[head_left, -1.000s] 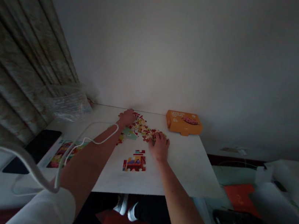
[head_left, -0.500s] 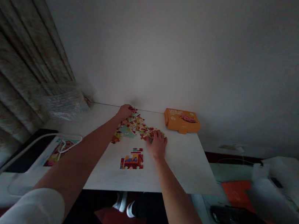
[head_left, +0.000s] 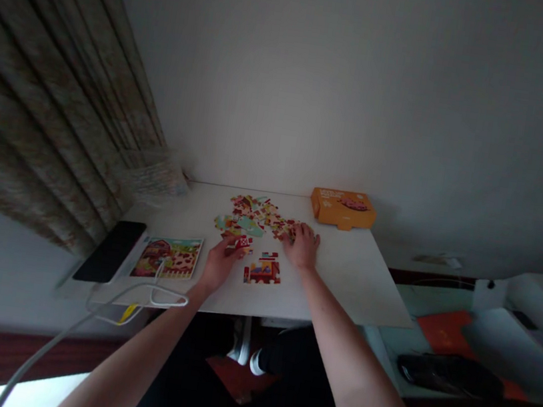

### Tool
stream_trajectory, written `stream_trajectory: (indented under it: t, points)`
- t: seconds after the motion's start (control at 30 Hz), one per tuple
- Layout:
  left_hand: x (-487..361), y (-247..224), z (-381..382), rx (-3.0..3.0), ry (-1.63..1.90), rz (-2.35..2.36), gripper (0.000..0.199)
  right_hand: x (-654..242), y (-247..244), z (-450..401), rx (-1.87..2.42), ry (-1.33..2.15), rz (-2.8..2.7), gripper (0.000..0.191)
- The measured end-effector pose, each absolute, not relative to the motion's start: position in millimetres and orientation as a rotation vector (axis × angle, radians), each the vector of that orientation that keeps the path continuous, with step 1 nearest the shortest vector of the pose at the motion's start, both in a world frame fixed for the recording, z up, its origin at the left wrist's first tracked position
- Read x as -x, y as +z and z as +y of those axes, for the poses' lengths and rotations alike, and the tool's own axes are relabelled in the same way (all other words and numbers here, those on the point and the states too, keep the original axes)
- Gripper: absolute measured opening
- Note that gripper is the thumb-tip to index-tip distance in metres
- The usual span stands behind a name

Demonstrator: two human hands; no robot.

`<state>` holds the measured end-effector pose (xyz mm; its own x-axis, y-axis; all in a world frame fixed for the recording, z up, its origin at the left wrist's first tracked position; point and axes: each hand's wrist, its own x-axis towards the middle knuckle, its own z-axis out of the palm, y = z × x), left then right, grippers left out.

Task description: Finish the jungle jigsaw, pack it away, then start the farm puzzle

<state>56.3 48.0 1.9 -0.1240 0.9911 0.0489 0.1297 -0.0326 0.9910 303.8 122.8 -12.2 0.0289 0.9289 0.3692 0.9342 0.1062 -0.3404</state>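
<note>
Between the fingers of my left hand (head_left: 219, 262) is a red puzzle piece (head_left: 243, 242) with a white pattern, held just left of the small joined puzzle section (head_left: 262, 271). My right hand (head_left: 302, 247) rests with bent, spread fingers at the right end of the heap of loose puzzle pieces (head_left: 252, 213); whether a piece is under its fingertips is hidden. The joined section is red, yellow and blue and lies flat near the table's front. A farm picture card (head_left: 167, 257) with a barn and a cow lies left of my left hand.
An orange puzzle box (head_left: 343, 209) stands at the table's back right. A black phone (head_left: 110, 251) lies at the left edge, with a white cable (head_left: 105, 307) looping in front. A clear plastic bag (head_left: 157, 182) sits by the curtain (head_left: 60, 86).
My left hand has come from the back of the heap toward the joined section, bringing a red piece. My right hand stays at the heap's right end. The view has shifted left.
</note>
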Motion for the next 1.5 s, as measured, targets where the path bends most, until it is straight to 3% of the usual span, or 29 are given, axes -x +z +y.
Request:
stream_trajectory:
  t: [0.33, 0.57, 1.03, 1.5]
  points:
    - [-58.7, -20.4, 44.3, -1.426, 1.298, 1.302, 0.045, -306.1, -15.1, 106.0, 1.556, -0.020, -1.899, 0.032]
    - [-61.2, -26.7, 43.7, -1.608, 1.215, 1.253, 0.050, -300.8, -12.7, 59.4, 1.234, 0.263, -2.277, 0.042]
    - [-70.2, -10.1, 39.3, -2.217, 0.700, 1.738, 0.038, -297.2, -2.7, 47.0, 1.245, 0.267, -2.347, 0.042]
    - [-70.4, -8.6, 35.7, -2.270, 0.777, 1.621, 0.036, -296.9, -0.2, 46.1, 1.242, 0.281, -2.349, 0.041]
